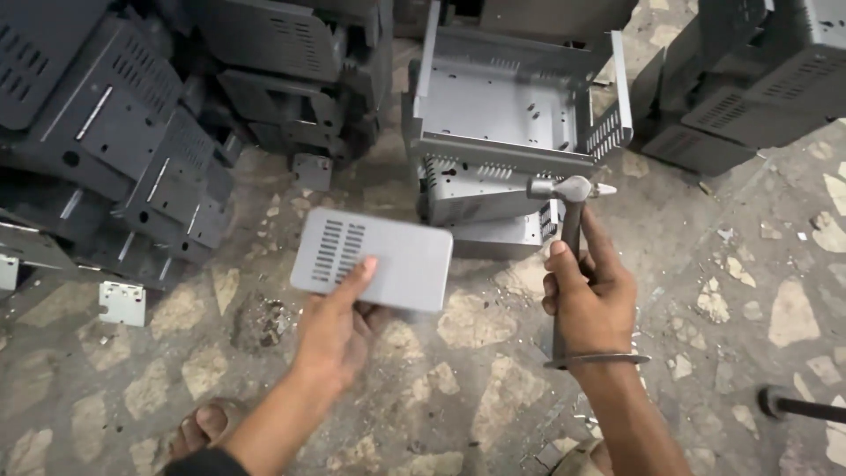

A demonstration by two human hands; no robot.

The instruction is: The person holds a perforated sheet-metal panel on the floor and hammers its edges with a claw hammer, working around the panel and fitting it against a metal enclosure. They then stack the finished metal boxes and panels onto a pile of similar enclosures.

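At centre, near side: left hand (339, 322) gripping grey vented metal plate (374, 257) by its near edge, thumb on top, held flat above stone floor (749, 291); right hand (592, 295) closed around hammer (568, 231) handle, head upright. Beyond, far centre: stacked open grey metal boxes (511, 115); dark metal covers (132, 132) piled far left.
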